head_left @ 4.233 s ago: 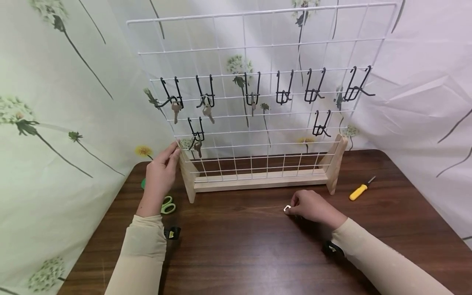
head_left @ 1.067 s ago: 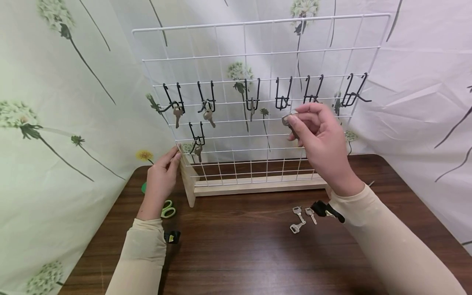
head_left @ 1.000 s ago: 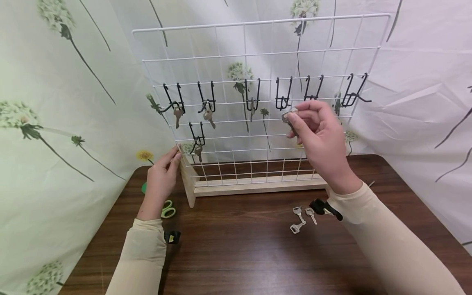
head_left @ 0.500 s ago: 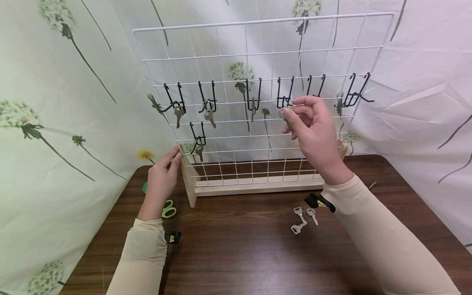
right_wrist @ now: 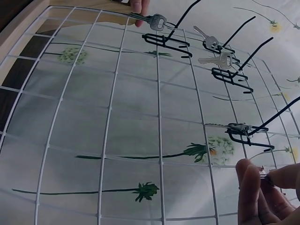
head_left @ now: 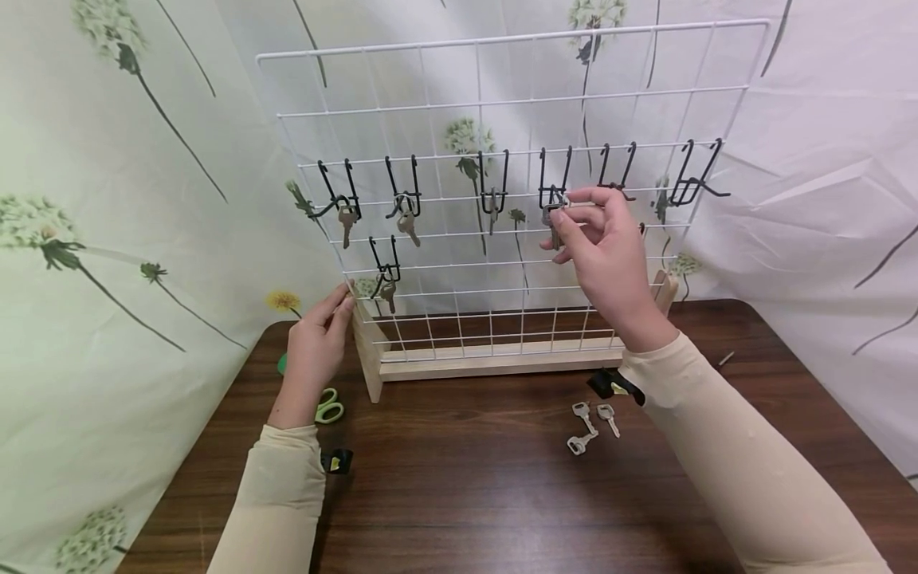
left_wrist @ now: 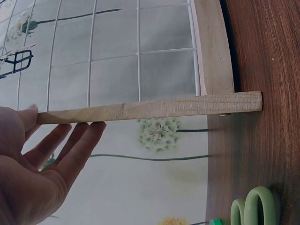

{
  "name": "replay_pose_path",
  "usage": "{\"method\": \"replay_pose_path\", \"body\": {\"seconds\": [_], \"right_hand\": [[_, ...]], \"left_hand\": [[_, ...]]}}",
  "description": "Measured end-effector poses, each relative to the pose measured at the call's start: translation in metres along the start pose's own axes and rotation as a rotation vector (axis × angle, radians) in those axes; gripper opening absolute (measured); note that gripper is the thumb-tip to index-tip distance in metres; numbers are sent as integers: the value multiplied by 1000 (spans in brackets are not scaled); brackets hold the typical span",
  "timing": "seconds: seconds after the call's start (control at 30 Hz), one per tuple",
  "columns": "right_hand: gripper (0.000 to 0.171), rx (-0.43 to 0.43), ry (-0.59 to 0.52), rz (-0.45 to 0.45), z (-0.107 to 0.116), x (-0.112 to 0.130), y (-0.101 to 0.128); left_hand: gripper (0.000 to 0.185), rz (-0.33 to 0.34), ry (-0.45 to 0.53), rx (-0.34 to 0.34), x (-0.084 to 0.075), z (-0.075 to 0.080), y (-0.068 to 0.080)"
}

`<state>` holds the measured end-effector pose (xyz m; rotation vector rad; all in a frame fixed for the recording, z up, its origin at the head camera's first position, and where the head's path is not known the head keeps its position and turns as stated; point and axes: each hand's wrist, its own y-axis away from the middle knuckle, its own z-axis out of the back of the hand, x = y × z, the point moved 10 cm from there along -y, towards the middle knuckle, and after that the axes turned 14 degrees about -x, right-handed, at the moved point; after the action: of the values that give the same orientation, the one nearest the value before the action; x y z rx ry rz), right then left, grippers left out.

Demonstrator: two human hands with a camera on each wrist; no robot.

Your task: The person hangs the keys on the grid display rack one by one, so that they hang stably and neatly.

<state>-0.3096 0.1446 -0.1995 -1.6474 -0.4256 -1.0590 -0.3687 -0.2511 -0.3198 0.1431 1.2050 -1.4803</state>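
Right hand (head_left: 610, 247) pinches a key (head_left: 552, 217) at a black hook (head_left: 553, 185) on the grid rack (head_left: 502, 104); left hand (head_left: 315, 343), grip loose with fingers straight, touches the rack's wooden foot (head_left: 364, 351).

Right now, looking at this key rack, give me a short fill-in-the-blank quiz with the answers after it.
1. The right hand pinches a ____ at a black hook.
2. The left hand rests on the rack's wooden ____.
3. The loose keys lying on the table number ____.
4. The scissors by the left wrist have ____ handles.

Answers: key; frame; three; green
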Motion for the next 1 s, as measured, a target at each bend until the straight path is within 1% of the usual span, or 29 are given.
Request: {"method": "replay_pose_path", "body": {"seconds": [0.27,0.43,0.57,0.83,0.9,1.0], "right_hand": [[41,22,94,-13,3,-7,7],[49,62,195,-39,10,-14,18],[53,98,226,-61,18,-18,29],[50,154,256,-84,28,-32,53],[46,184,281,-83,28,-40,61],[41,257,329,-97,25,-58,76]], "left_hand": [[48,3,-9,-8,0,1,-2],[48,-1,-9,-10,1,0,-1],[47,-8,-16,-13,1,0,-1],[48,6,-10,-8,0,0,-1],[48,9,-7,-8,0,1,-1],[48,1,-8,-5,-1,0,0]]}}
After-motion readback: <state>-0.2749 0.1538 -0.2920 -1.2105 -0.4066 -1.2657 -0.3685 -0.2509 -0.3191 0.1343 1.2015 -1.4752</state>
